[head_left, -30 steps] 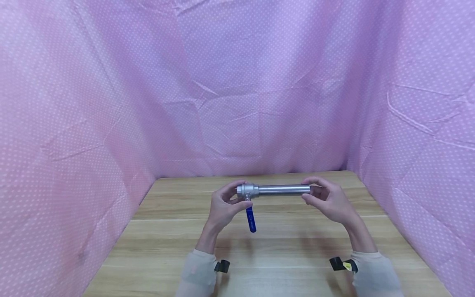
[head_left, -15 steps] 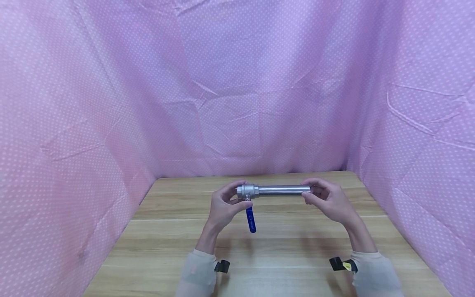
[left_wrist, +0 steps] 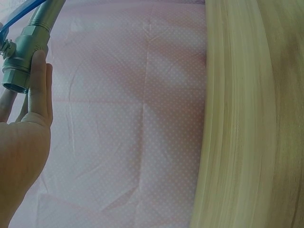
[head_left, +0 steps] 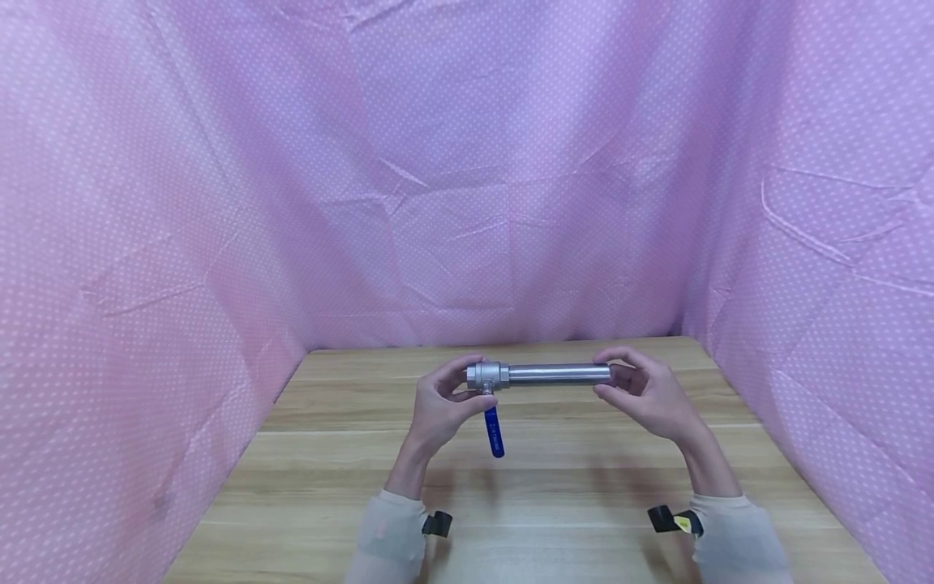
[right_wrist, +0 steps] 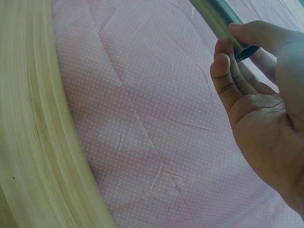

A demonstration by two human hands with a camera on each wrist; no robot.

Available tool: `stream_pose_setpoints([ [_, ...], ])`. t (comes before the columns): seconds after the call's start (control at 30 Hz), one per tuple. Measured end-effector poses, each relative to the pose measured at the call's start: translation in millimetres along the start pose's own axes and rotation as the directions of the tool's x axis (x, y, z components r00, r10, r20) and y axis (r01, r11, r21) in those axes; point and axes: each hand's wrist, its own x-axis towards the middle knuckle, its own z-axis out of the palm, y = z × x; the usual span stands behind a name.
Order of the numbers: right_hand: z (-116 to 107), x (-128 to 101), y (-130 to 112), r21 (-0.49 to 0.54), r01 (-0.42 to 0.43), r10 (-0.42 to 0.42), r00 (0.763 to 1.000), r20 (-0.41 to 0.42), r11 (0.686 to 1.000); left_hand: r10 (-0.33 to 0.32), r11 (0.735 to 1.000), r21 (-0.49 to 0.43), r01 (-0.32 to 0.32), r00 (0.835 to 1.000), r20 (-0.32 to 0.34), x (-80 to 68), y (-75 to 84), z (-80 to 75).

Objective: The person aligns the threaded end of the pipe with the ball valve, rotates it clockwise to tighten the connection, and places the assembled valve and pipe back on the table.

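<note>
A silver-grey steel pipe (head_left: 558, 373) meets a matching silver valve (head_left: 486, 375) with a bright blue lever handle (head_left: 494, 431). Cream sleeves (head_left: 387, 539) cover both forearms, each with a black wrist strap (head_left: 436, 523); the right strap carries a small yellow tag (head_left: 682, 522). The bench (head_left: 554, 487) is pale, light-brown wood with streaked grain. Pink-lilac cloth (head_left: 467, 178) dotted with small white spots drapes all around.
</note>
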Motion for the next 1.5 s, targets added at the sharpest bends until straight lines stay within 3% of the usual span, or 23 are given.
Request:
stream_pose_setpoints([
  [0.53,0.3,-0.4,-0.6,-0.109,-0.03,0.028,0.999,-0.017,0.994,0.005,1.0,0.004,-0.004,1.0,-0.001,0.0,-2.6,-0.6],
  [0.97,0.7,0.8,-0.8,-0.012,-0.012,0.012,1.0,-0.011,1.0,-0.004,1.0,0.006,0.004,1.0,-0.005,1.6,-3.4,-1.2],
  [1.5,1.7,0.5,-1.4,-0.056,-0.017,0.015,0.999,-0.03,0.998,0.005,1.0,0.011,-0.005,1.0,0.0,1.1,-2.8,-0.8],
])
